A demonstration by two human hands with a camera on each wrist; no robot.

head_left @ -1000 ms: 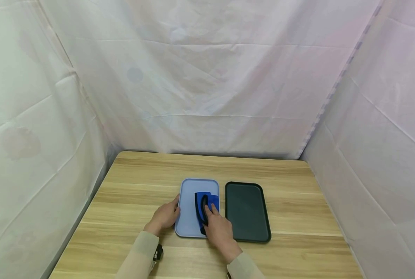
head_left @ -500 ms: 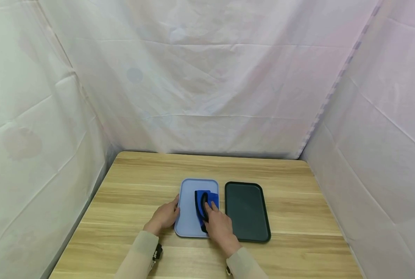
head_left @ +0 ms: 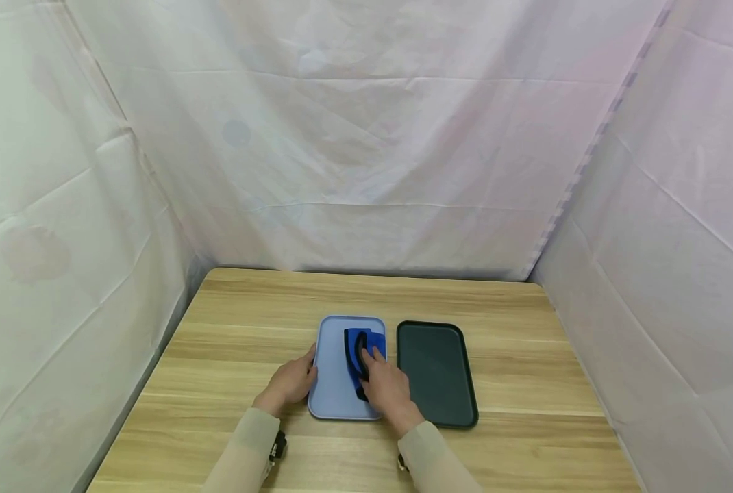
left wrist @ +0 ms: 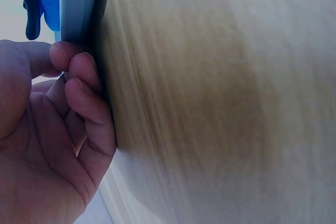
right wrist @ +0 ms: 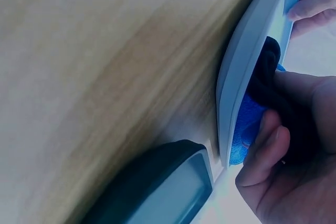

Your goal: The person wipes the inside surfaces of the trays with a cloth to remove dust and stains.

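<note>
A light blue tray lies on the table. My left hand grips its left rim, and in the left wrist view the curled fingers meet the thumb at the tray's edge. On the tray's right half lies a folded blue cloth with black edging and a curved black strip on top. My right hand holds this cloth against the tray. In the right wrist view, thumb and fingers close round the black part, with blue fabric below; the palm hides some of it.
A dark green tray lies just right of the blue one, with a narrow gap between them. The wood-grain table reaches a white curtain at the back, and more curtains hang on both sides.
My right hand and the cloth have slid away from me, up along the right half of the blue tray. My left hand and both trays have stayed in place.
</note>
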